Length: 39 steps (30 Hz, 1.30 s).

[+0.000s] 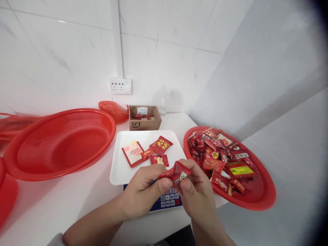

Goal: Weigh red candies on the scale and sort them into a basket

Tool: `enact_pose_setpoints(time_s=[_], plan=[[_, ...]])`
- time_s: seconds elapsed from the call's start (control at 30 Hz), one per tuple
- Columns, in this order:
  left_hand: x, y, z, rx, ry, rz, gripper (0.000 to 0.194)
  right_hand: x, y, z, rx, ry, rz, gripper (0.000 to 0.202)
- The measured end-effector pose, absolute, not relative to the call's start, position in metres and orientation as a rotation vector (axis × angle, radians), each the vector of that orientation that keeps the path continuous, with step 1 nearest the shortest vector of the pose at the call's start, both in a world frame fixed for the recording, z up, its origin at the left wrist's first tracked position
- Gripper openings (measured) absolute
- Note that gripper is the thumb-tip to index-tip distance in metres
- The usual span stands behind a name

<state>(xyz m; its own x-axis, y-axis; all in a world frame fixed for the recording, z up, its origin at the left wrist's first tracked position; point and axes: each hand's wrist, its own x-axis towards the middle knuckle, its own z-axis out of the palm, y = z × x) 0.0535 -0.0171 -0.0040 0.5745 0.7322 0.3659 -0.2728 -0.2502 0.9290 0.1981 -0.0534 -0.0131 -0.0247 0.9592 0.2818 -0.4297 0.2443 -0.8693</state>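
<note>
A small red snack packet is pinched between both my hands above the front of a scale. My left hand grips its left end with thumb and fingers, and my right hand grips its right side. Behind it, the scale's white tray holds a pink and red card-like packet, a larger red packet with yellow characters, a small red packet and another red packet. My hands partly hide the blue keypad.
At the right, a red perforated basket holds many red packets and overhangs the table edge. On the left stands a large red basket. A cardboard box with packets and a red plastic bag sit by the wall, below a socket.
</note>
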Motion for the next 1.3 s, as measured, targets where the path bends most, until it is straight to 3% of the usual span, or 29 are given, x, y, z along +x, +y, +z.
enact_pose_setpoints(time_s=[0.07, 0.2, 0.37, 0.57, 0.93, 1.3], plan=[[0.053, -0.018, -0.005, 1.632, 0.396, 1.04, 0.043, 0.199, -0.054, -0.014, -0.687, -1.074, 1.221, 0.015], [0.05, -0.018, -0.011, 1.522, 0.349, 1.068, 0.051, 0.202, -0.056, -0.008, -0.747, -1.175, 1.206, 0.023], [0.047, -0.017, -0.008, 1.315, 0.332, 1.034, 0.037, 0.201, -0.057, 0.001, -0.818, -1.287, 1.238, 0.032], [0.049, -0.017, -0.007, 1.322, 0.269, 0.984, 0.041, 0.2, -0.055, -0.005, -0.773, -1.184, 1.268, 0.025], [0.056, -0.022, -0.001, 1.047, 0.097, 1.067, 0.031, 0.201, -0.063, -0.004, -0.826, -1.13, 1.248, 0.025], [0.049, -0.019, 0.001, 1.35, 0.313, 1.149, 0.028, 0.201, -0.066, -0.007, -0.81, -1.16, 1.276, 0.031]])
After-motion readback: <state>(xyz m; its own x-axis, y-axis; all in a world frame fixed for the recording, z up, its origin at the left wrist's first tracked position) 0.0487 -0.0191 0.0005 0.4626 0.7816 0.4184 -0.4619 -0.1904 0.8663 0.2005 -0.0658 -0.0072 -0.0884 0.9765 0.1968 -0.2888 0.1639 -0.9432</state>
